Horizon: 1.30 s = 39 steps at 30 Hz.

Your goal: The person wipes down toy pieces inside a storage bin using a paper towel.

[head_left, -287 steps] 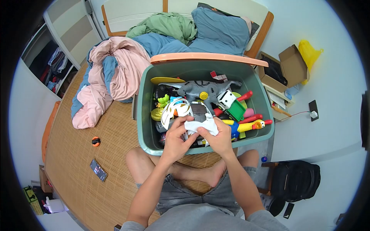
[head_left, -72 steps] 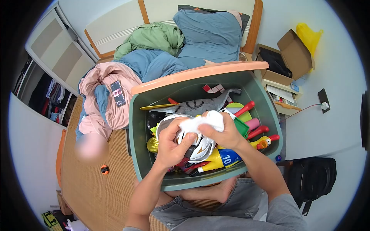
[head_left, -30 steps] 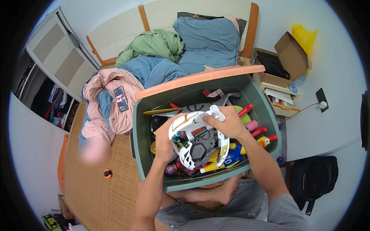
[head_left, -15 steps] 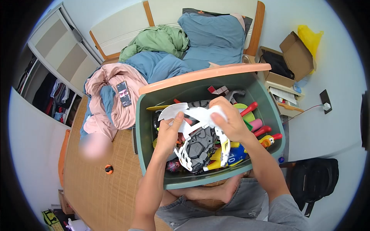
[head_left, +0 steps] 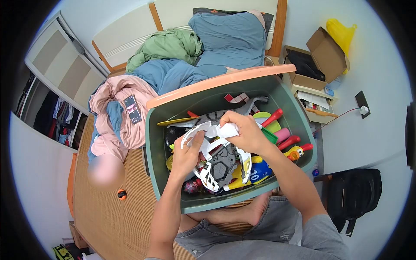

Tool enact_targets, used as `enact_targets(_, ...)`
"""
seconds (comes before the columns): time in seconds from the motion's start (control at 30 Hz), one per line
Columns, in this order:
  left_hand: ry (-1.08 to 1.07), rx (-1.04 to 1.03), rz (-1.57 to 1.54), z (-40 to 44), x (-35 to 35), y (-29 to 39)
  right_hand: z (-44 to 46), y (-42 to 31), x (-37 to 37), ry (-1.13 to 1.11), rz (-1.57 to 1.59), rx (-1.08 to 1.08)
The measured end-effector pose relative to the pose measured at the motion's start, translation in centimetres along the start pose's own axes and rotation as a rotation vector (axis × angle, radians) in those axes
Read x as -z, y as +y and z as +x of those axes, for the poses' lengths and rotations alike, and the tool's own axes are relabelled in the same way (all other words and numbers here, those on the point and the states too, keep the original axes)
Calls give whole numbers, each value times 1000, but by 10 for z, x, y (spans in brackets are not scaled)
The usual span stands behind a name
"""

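Observation:
A white-and-grey plastic toy [head_left: 223, 164] with curved openwork pieces and a grey panelled body is between my hands, over a green bin [head_left: 152, 143]. My left hand [head_left: 187, 154] is closed on a white curved part at the toy's left side. In the fingers of my right hand [head_left: 243, 132] is a smooth white piece [head_left: 229, 130]; whether it is joined to the toy I cannot tell. Under and around the toy lie a yellow-and-blue figure marked 10 [head_left: 259, 170], red-handled things [head_left: 272, 118] and a grey winged toy [head_left: 242, 108].
The bin's peach lid [head_left: 221, 85] stands along its far edge. A phone [head_left: 132, 109] rests on pink bedding [head_left: 145, 89] to the left. An orange-and-black round object [head_left: 122, 194] is on the woven mat [head_left: 99, 212]. At right are an open cardboard box [head_left: 331, 56] and a black backpack [head_left: 353, 195].
The view has shifted, so the bin appears slightly further left and higher. Both hands still hold the white parts, now a little tilted differently. More of the grey winged toy shows.

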State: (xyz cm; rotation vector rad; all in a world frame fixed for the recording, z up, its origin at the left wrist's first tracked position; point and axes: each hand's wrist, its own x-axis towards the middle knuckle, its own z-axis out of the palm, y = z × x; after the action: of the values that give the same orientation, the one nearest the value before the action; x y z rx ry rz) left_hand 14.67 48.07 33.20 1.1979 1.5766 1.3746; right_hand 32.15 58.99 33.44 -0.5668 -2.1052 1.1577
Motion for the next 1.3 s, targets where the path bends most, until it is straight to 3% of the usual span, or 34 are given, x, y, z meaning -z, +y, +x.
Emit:
enact_targets(0.2,19,-171,154,3,1,-13,1,-2,-9,133,123,-133)
enact_targets(0.33,21,-196,150,2,1,-9,3,-7,-8,45,17,-225)
enact_targets(0.43,-3,-96,109,1,2,-6,2,1,-6,50,87,-111)
enact_targets(0.73,-12,-84,139,1,1,-2,4,-4,-7,38,-31,-215)
enact_targets(0.93,-13,-98,93,0,3,-5,3,5,-2,18,87,-102)
enact_targets(1.0,-44,-47,73,-2,1,1,2,3,-5,18,70,-176)
enact_targets(1.03,-8,-207,118,2,-1,-8,3,1,-6,16,54,-246)
enact_targets(1.07,-7,-209,118,2,-1,-9,3,0,-5,16,53,-244)
enact_targets(1.3,-13,-109,117,1,3,-2,4,4,-1,-25,117,-157)
